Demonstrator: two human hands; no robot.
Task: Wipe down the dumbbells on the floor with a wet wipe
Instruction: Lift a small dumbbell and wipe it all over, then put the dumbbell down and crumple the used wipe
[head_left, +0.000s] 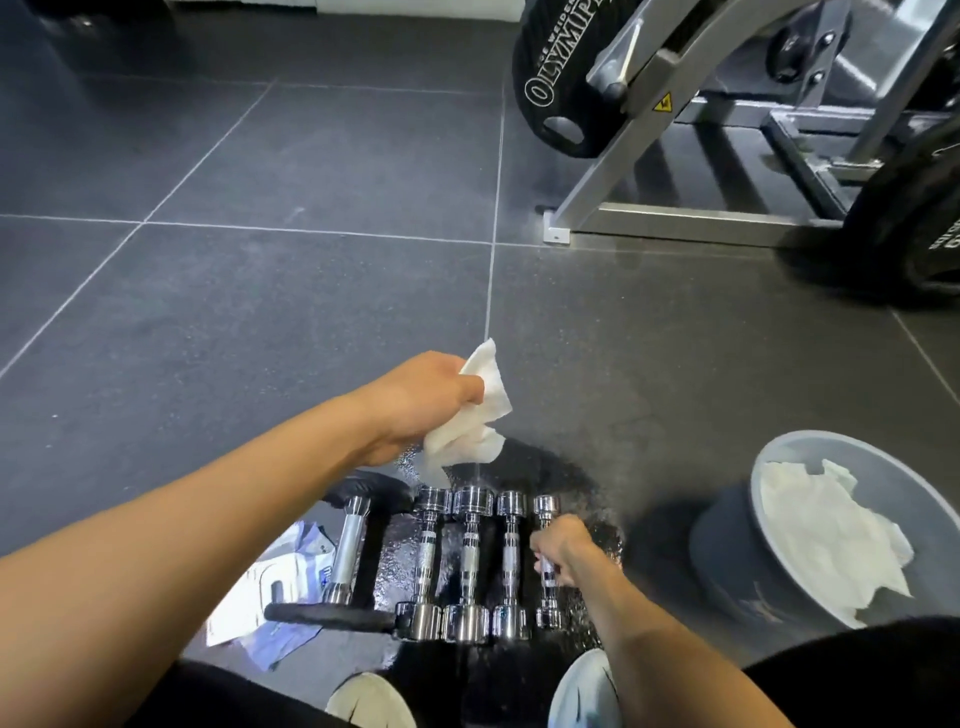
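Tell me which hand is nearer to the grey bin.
Right. The right hand grips the rightmost dumbbell by its handle, just left of the grey bin. The left hand holds the wet wipe beyond the far end of the dumbbell row, farther from the bin.

The floor (260, 312) is of dark grey tiles with thin pale seams. At one o'clock a black weight plate (566, 78) with white lettering sits against a grey metal frame (675, 208), which bears a small yellow warning sticker (663, 103). At three o'clock is a second black plate (919, 234). At four o'clock stands a grey bin (737, 566) with crumpled white paper (831, 535) inside. At seven o'clock lies a plastic packet (270, 587).
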